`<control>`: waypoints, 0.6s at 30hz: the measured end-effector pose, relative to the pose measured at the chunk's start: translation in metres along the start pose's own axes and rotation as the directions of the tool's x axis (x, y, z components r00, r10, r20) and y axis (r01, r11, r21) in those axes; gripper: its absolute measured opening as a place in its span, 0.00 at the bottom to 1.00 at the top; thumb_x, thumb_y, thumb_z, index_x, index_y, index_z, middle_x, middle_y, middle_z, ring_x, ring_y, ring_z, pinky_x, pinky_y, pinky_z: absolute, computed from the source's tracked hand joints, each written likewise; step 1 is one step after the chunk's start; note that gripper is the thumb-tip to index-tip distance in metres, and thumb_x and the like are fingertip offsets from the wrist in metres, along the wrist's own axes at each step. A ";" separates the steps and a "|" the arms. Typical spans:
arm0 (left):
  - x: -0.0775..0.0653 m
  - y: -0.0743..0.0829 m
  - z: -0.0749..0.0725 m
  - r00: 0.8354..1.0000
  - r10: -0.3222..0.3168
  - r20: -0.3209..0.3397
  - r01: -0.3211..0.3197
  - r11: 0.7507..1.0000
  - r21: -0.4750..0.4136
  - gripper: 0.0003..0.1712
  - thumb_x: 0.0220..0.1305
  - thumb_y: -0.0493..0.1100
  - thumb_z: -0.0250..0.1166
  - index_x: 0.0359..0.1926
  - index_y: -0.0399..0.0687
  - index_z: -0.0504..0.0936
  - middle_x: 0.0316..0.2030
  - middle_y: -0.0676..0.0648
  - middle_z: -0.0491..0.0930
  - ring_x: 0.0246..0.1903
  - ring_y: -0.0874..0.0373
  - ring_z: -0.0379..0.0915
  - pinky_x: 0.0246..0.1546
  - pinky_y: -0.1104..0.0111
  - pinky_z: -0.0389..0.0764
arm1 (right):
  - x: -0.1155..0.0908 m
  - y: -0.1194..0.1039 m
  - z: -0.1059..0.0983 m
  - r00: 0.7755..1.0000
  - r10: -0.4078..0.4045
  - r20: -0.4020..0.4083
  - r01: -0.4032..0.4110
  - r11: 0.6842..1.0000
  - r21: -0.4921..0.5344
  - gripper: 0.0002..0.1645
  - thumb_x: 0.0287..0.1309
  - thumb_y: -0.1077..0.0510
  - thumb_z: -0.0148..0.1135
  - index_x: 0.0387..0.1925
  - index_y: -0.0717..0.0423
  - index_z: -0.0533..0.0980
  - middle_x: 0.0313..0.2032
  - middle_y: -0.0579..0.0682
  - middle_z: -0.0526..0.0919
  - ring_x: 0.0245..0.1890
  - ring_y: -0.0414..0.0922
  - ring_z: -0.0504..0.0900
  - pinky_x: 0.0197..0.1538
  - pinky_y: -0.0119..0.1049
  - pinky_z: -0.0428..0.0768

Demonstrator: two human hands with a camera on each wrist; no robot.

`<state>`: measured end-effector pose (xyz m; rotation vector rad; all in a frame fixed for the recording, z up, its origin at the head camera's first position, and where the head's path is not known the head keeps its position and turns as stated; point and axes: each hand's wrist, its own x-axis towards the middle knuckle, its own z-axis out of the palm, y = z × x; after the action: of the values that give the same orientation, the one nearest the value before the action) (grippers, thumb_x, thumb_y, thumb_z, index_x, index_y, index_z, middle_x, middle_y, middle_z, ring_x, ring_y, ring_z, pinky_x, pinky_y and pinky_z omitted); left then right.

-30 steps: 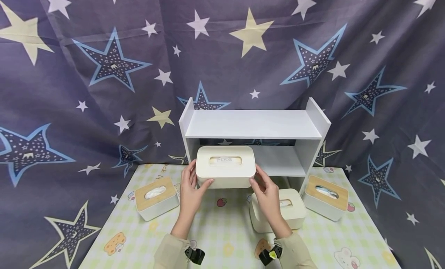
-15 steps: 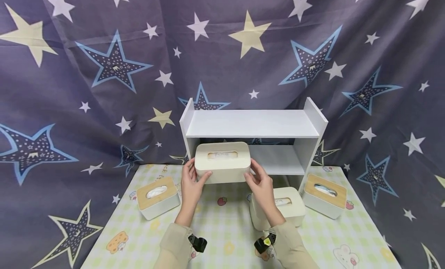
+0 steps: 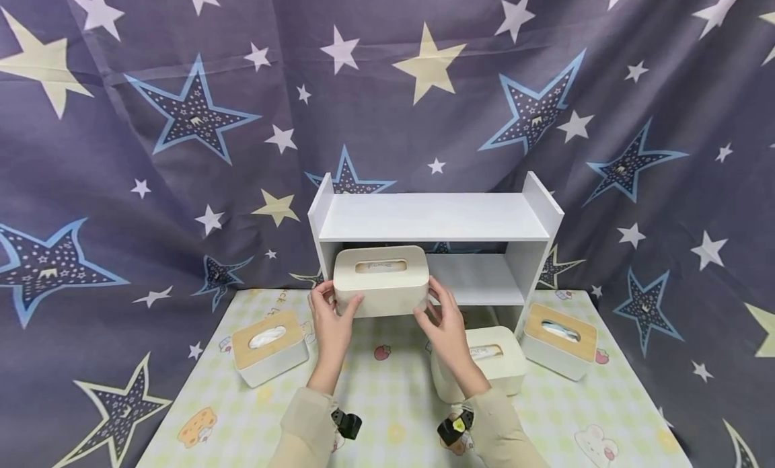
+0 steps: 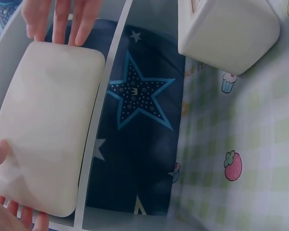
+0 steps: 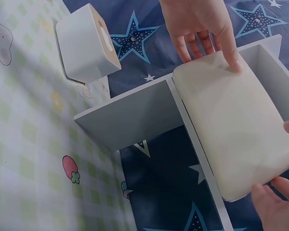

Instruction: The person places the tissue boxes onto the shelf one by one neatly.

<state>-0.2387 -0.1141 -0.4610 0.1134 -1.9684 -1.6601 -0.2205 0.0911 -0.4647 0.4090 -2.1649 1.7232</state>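
Observation:
My left hand (image 3: 331,327) and right hand (image 3: 447,333) grip a cream tissue box (image 3: 381,300) by its two ends, thumbs on the front wall and fingers around the sides. The box is at the front left of the white shelf unit's (image 3: 432,216) middle board. Its lid slot shows faint lettering, too blurred to read. In the left wrist view, the front wall of the tissue box (image 4: 48,125) lies just above the board's edge. The right wrist view shows the tissue box (image 5: 236,125) between both hands too. Whether it rests on the board cannot be told.
A second cream tissue box (image 3: 508,370) stands on the checked tablecloth (image 3: 387,401), partly behind my right forearm. Tissue boxes with wooden lids stand left (image 3: 269,347) and right (image 3: 560,343) of the shelf unit. A starry curtain (image 3: 387,105) hangs behind.
Both hands have carried the cream tissue box back and slightly left, closer into the shelf unit's middle level. The other boxes stay put; the head view has shifted a little.

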 end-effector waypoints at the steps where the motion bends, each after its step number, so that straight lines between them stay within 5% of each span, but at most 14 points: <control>1: 0.000 -0.001 -0.001 1.000 0.005 -0.008 -0.005 1.000 0.017 0.38 0.56 0.38 0.75 0.62 0.34 0.63 0.62 0.35 0.64 0.64 0.40 0.66 0.69 0.49 0.72 | 0.001 0.000 0.000 1.000 0.005 0.015 -0.005 1.000 -0.023 0.40 0.64 0.64 0.63 0.74 0.61 0.58 0.70 0.62 0.65 0.70 0.60 0.67 0.71 0.53 0.72; 9: -0.003 0.000 -0.006 0.991 0.090 0.096 -0.097 0.993 0.063 0.42 0.62 0.36 0.70 0.73 0.38 0.60 0.67 0.36 0.60 0.70 0.41 0.60 0.71 0.47 0.70 | 0.004 -0.001 0.000 0.996 0.045 0.082 -0.039 0.996 -0.074 0.46 0.65 0.61 0.62 0.78 0.56 0.50 0.76 0.59 0.58 0.75 0.59 0.60 0.73 0.58 0.69; 18: -0.004 -0.007 -0.006 0.984 0.081 0.158 -0.090 0.995 0.049 0.45 0.65 0.36 0.66 0.76 0.37 0.50 0.75 0.35 0.52 0.76 0.40 0.49 0.76 0.47 0.60 | 0.009 0.001 0.001 0.984 0.084 0.160 -0.065 0.990 -0.121 0.50 0.65 0.59 0.63 0.79 0.58 0.45 0.78 0.61 0.52 0.77 0.59 0.55 0.75 0.57 0.66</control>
<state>-0.2346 -0.1200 -0.4684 -0.0817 -2.1046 -1.6019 -0.2297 0.0899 -0.4621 0.4600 -2.4128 1.6434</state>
